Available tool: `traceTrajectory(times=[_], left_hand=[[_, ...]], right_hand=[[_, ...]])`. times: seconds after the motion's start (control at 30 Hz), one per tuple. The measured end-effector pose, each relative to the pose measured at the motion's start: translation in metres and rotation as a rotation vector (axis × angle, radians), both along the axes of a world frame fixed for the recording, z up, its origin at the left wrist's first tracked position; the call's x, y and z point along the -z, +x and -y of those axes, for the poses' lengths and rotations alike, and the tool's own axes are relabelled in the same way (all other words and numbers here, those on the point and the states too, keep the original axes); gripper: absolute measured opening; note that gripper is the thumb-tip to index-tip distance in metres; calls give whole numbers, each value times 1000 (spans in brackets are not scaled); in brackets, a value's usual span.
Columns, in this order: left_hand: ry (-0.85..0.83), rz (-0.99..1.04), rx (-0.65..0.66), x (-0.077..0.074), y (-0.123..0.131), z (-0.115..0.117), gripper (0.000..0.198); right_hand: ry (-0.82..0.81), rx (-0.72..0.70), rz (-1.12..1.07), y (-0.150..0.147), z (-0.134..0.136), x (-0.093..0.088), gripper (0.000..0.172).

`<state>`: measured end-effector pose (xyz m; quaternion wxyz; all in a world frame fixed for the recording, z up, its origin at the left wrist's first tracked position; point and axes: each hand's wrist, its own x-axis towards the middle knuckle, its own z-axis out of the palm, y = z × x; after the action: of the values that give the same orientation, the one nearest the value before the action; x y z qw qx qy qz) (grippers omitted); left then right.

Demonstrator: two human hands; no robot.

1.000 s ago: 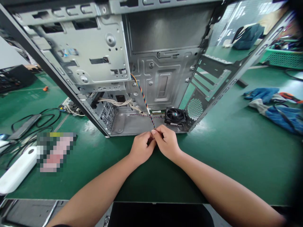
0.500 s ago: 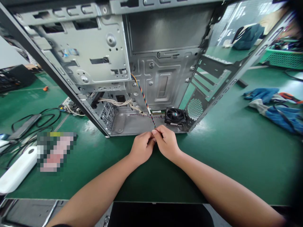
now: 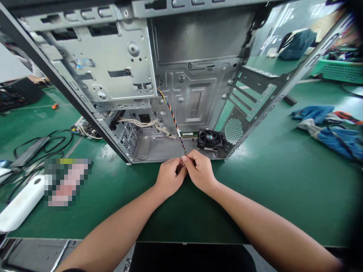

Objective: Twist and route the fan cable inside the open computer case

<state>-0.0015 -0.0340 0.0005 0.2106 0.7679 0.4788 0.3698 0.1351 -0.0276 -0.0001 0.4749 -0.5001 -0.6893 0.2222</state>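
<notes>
A multicoloured twisted cable [image 3: 174, 117] runs from under the drive bay of an open computer case [image 3: 195, 87] down to my hands. My left hand [image 3: 171, 174] and my right hand [image 3: 199, 169] meet at the case's front lower edge, both pinched around the cable's end. The fingers hide that end, so its connector cannot be made out. Inside the case, to the right of the cable, rests a black cooling fan [image 3: 210, 139]. A bundle of white wires [image 3: 138, 121] lies to the cable's left.
The case stands upright on a green table [image 3: 272, 185]. On the left lie black cords [image 3: 61, 136], a white power strip [image 3: 24, 202] and a blurred-out item [image 3: 68, 183]. Blue gloves [image 3: 334, 136] and a green basket [image 3: 337, 70] are at the right.
</notes>
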Motion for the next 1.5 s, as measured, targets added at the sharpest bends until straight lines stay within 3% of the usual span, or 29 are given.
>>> traceTrajectory(times=[1.5], left_hand=[[-16,-15,71,2,-2,-1,15]], right_hand=[[27,-10,19,0,-1,0,25]])
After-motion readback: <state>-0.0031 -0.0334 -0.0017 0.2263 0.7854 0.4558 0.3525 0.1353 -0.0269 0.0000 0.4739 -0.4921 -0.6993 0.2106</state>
